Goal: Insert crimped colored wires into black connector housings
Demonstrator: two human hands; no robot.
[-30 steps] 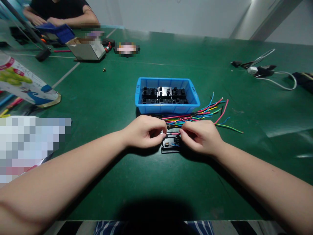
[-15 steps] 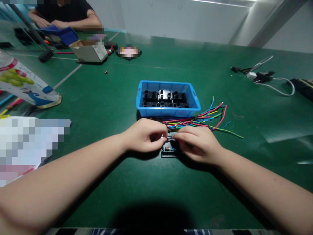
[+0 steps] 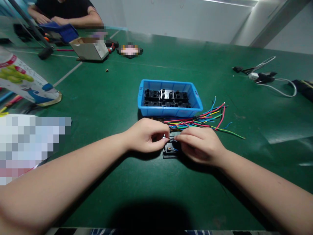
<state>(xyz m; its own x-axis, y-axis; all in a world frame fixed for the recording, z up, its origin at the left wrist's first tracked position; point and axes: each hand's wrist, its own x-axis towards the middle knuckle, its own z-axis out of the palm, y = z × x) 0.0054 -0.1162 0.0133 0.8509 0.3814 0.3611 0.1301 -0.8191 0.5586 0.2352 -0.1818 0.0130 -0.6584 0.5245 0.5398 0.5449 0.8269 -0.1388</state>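
A small black plastic housing (image 3: 168,154) lies on the green table, partly hidden by my hands. Inside its near part a blue wire (image 3: 174,149) ends in a brass-coloured terminal. My left hand (image 3: 149,135) is at the housing's upper left, thumb and forefinger pinched on a tiny metallic piece too small to name. From the right, my right hand (image 3: 201,143) pinches at the same spot, its fingertips close to the left ones; what they grip is hidden. Just beyond my hands lies a bundle of coloured wires (image 3: 207,121), red, blue, green and yellow.
Behind the wires stands a blue bin (image 3: 171,112) with several black housings. A snack bag (image 3: 29,83) and papers are at the left. Farther back are a white box (image 3: 89,50) and a person's arms (image 3: 80,21). A cable (image 3: 276,83) lies at the right.
The whole view has shifted slightly. Both hands keep their pinching pose at the housing, and the right fingertips look a touch farther from the left ones.
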